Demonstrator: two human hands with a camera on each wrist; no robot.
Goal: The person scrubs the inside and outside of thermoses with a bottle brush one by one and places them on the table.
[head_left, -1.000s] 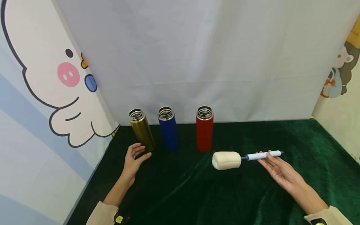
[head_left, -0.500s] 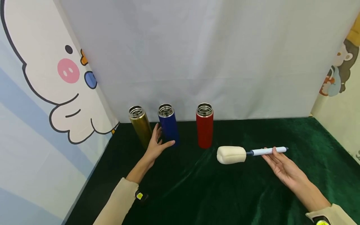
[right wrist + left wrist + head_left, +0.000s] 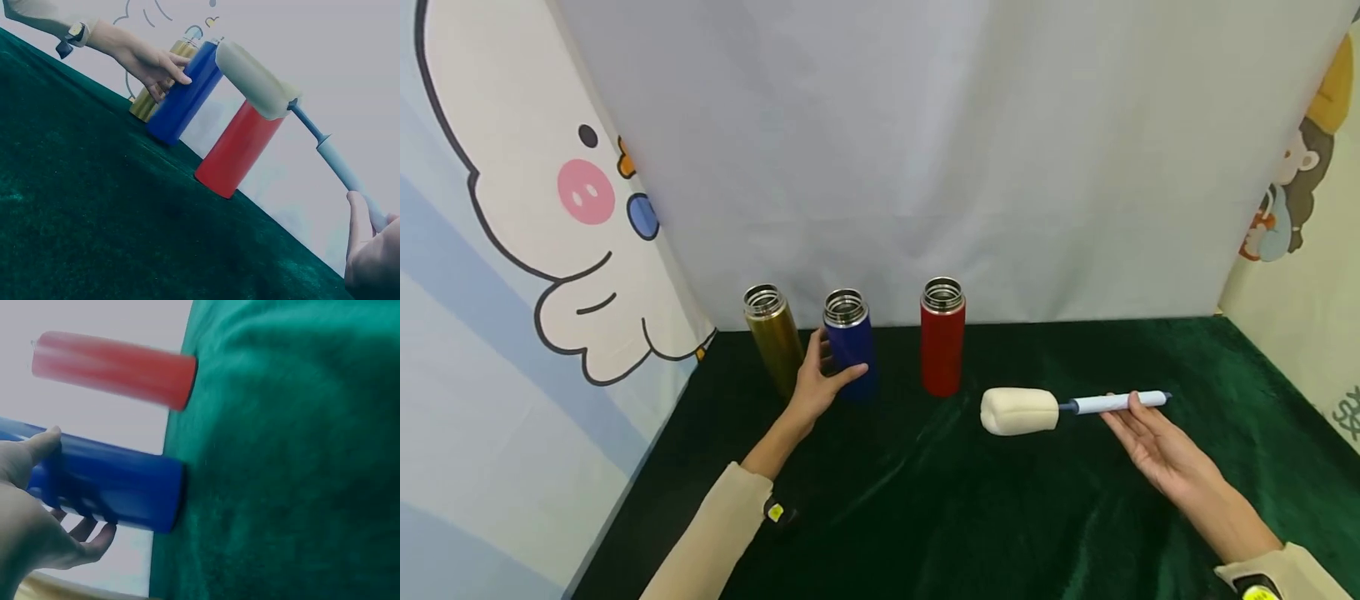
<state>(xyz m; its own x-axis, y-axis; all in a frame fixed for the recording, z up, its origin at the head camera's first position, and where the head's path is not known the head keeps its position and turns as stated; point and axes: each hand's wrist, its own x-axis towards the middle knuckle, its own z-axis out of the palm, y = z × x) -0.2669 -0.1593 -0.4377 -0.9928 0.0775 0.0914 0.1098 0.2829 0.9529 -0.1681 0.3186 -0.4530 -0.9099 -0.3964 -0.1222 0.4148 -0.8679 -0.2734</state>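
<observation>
Slippage: possibly threatening the blue bottle (image 3: 853, 343), just left of the red bottle (image 3: 942, 354), being gripped below its rim by the left hand (image 3: 815, 390), pressing with the thumb in front, curling the fingers behind; perhaps relying too much on a smooth-looking wall. Toppling: possibly threatening the gold bottle (image 3: 775, 346), farther left of the red bottle, if catching the nearby knuckles. Knocking: possibly threatening the red bottle itself, if swinging the foam head (image 3: 1018, 411) of the brush (image 3: 1086, 405) leftward; hovering near the red bottle, to its right, being pinched by the handle between thumb and fingers of the right hand (image 3: 1161, 454). Differing from a second ago: no longer reaching beside the gold bottle but gripping the blue bottle, now showing its mouth lower against the red bottle's, probably tilting or shifting nearer.
</observation>
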